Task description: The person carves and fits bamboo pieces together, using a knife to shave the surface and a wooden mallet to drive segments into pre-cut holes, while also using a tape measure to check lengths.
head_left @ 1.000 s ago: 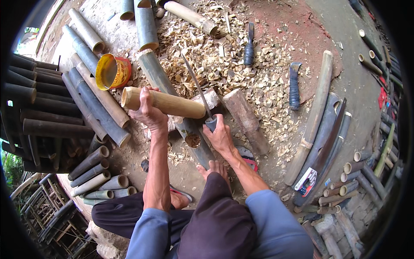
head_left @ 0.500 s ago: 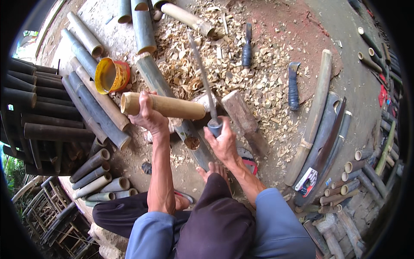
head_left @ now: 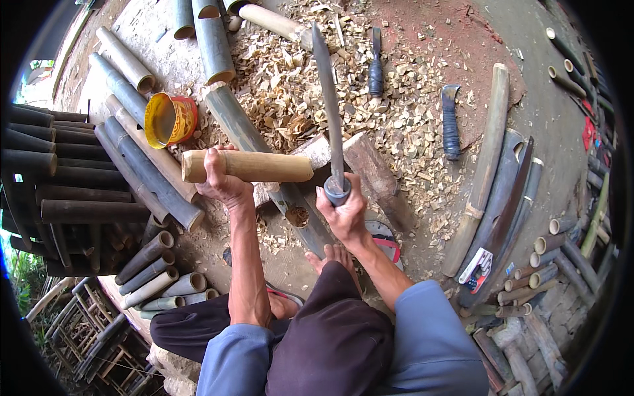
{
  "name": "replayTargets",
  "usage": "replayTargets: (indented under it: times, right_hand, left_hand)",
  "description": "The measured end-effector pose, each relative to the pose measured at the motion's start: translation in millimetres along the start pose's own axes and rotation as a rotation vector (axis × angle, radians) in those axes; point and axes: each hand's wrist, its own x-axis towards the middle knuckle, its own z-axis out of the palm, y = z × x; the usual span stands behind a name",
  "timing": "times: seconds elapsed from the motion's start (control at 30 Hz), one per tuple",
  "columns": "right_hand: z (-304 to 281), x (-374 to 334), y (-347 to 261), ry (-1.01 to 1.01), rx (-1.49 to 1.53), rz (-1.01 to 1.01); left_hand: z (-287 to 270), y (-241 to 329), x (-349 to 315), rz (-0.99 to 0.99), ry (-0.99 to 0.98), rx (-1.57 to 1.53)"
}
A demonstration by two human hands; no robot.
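Grey bamboo pole (head_left: 241, 125) slants from 11 to 5 o'clock, the pale bamboo length (head_left: 274, 167) crossing over it off centre toward 10, contact between them unclear. Long knife (head_left: 328, 99), slanting toward 11 a second ago, now points nearly to 12, its blade apart from the pale length's 3 o'clock end, so no cut is under way this instant. Left hand (head_left: 226, 187) wraps its fingers snugly round the pale length near its 9 o'clock end; right hand (head_left: 347, 212) curls tight on the knife handle (head_left: 337, 190).

Dark poles (head_left: 96, 212) lie stacked at nine o'clock, a yellow-and-red bucket (head_left: 187, 113) at ten, a dark-handled chisel (head_left: 376, 74) at one and a wrapped-handle blade (head_left: 450, 124) at two.
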Motion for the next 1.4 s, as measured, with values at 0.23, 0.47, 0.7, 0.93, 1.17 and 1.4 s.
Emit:
replayTargets:
  times: [0.23,0.47,0.7,0.93,1.17,1.4]
  right_hand:
    - [-9,10,27,-0.236,-0.287,0.276]
    - [0,12,54,-0.27,-0.405,0.312]
    - [-6,7,5,-0.071,-0.103,0.105]
    - [-9,21,49,-0.369,-0.324,0.423]
    - [-1,8,66,-0.249,-0.264,0.239]
    - [-7,8,43,-0.307,-0.381,0.306]
  left_hand:
    - [-13,-6,3,-0.025,-0.132,-0.014]
    - [-4,-5,1,-0.044,-0.225,-0.055]
    - [-10,-1,10,-0.072,-0.307,-0.082]
    - [-12,1,6,-0.078,-0.389,-0.067]
    - [-14,1,14,-0.001,-0.445,-0.037]
    - [-5,5,15,-0.191,-0.089,-0.203]
